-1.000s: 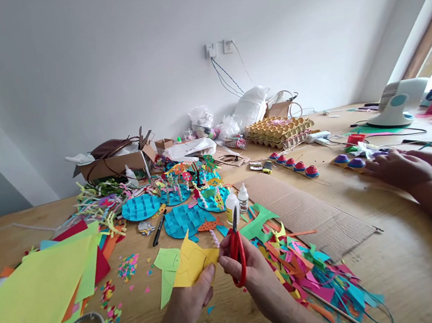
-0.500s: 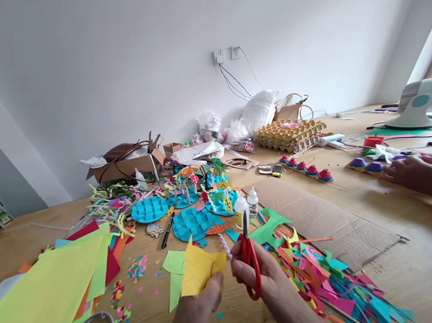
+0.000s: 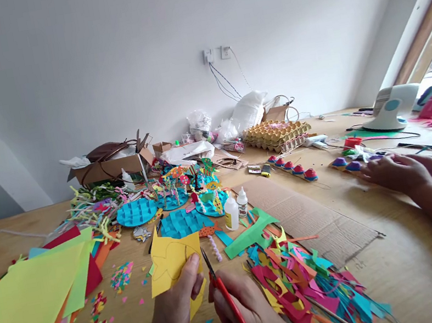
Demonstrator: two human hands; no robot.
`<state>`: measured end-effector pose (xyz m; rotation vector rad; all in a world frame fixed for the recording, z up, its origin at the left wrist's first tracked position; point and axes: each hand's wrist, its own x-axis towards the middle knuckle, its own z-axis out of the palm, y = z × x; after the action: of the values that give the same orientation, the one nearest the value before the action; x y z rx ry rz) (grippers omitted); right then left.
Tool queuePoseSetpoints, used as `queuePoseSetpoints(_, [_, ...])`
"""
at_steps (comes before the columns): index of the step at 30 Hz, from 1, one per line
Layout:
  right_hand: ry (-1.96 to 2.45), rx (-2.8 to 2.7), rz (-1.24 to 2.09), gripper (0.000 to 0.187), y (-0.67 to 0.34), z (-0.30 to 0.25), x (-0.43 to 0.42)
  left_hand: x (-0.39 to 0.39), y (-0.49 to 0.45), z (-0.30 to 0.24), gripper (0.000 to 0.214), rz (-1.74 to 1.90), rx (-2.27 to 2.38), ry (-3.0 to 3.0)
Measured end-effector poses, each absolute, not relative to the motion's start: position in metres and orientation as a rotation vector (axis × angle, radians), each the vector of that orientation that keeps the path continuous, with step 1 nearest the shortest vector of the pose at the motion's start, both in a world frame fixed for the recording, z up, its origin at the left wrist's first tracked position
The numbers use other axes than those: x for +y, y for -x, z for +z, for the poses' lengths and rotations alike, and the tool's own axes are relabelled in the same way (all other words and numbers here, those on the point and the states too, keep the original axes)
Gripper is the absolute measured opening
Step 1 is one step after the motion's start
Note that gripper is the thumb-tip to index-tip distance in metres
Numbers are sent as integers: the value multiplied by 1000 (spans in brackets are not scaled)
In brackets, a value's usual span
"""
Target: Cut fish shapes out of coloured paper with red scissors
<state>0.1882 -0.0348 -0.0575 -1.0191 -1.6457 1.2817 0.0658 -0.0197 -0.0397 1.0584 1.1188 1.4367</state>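
A folded piece of yellow paper (image 3: pixel 169 261) with a pencilled outline is pinched in my left hand (image 3: pixel 181 295), thumb on its front. My right hand (image 3: pixel 244 301) grips red-handled scissors (image 3: pixel 229 301). Their dark blades point up and away, close by the paper's right edge; whether they touch it I cannot tell. Just beyond the hands lie a twisted lilac pipe cleaner (image 3: pixel 215 249) and an orange spotted paper fish (image 3: pixel 208 231). Two white glue bottles (image 3: pixel 231 213) stand behind. Blue painted discs (image 3: pixel 185 222) hold small paper figures farther back.
Coloured paper sheets (image 3: pixel 33 288) lie at left, paper scraps (image 3: pixel 299 280) at right beside a flat cardboard sheet (image 3: pixel 309 217). Another person's hands (image 3: pixel 396 174) work at far right near painted egg-carton cups (image 3: pixel 346 163). Egg trays (image 3: pixel 276 137) are stacked at the back.
The yellow paper has turned so its drawn outline faces me. The scissors have swung down and left toward its edge. The view has shifted right.
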Motion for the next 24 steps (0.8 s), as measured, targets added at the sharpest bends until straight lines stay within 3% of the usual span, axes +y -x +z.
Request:
queuePoseSetpoints(13, [964,-1615,1399,38,-185,-49,-40,-24,-61,-50,40,1374,1130,-1203])
queuePoseSetpoints(24, [984,-1661,1311,46,-187,-55,-41,-25,-62,-50,35,1394,1162,-1212])
